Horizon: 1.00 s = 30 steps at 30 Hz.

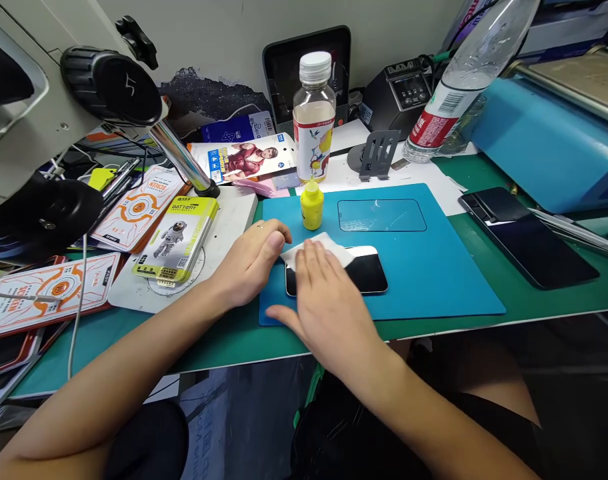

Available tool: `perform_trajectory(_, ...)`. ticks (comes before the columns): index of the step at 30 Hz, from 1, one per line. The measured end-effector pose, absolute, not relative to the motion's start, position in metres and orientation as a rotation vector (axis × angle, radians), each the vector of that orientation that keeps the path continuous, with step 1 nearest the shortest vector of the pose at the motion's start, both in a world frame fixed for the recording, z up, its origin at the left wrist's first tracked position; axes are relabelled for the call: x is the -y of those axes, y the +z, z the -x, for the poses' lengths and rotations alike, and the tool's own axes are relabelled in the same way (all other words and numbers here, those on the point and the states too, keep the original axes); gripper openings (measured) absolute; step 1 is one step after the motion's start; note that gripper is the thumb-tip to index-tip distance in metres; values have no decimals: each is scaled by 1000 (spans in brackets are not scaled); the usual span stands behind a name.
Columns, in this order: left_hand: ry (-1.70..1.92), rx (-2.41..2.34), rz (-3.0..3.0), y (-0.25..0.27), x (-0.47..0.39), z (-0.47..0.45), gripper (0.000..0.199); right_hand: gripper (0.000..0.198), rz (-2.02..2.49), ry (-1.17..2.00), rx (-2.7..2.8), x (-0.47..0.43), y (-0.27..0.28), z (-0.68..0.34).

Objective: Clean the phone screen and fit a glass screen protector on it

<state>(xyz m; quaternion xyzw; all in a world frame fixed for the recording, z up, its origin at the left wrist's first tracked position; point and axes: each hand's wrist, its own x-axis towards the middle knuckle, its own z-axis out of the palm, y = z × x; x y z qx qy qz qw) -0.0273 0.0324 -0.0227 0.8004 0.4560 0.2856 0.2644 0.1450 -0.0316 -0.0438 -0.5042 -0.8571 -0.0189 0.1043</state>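
Observation:
A black-screened smartphone (367, 272) lies flat on a blue mat (434, 280). My right hand (329, 313) presses flat over a white wipe (334, 248) on the phone's left part, fingers stretched out and thumb spread. The wipe and my fingers hide that part of the screen. At the phone's left end rests my left hand (251, 263), its fingers curled; whatever lies inside them is hidden. Just behind the wipe stands a small yellow squeeze bottle (312, 207) with a narrow tip. A clear screen-shaped sheet with a black border (383, 215) lies on the mat further back.
Screen boxes (54, 290) and a yellow battery box (177, 237) are piled left, beneath a microscope arm (114, 87). Behind the mat stand a drink bottle (315, 123) and a grey phone stand (379, 157). Another phone (529, 237) and a blue machine (549, 140) are right.

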Motion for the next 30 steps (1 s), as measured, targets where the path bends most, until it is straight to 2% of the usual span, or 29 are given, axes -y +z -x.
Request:
perform_trajectory(3,772,-1237,-2153,-23,-33,27,68,102,1394,33,2556,31,-43,-136)
perform_trajectory(8,757,-1242,-2176,-22,-33,27,70,79,1196,87,2616,44,-42,-170)
perform_trajectory(13,767,-1257,-2189,-20,-34,29,74,69,1170,-100,2633,54,-42,-224)
perform_trajectory(16,775,-1221,-2182,-20,-34,30,78,71,1276,-185,2596,48,-44,-239)
perform_trajectory(20,799,-1200,-2159,-21,-34,31,79,87,1440,-194,2529,34,-47,-218)
perform_trajectory(23,789,-1213,-2159,-23,-34,31,78,97,1485,-62,2512,23,-42,-180)
perform_trajectory(26,780,-1211,-2173,-25,-34,31,73,99,1373,114,2577,20,-37,-144)
perform_trajectory(30,774,-1214,-2172,-26,-35,30,67,102,1271,189,2602,30,-39,-130)
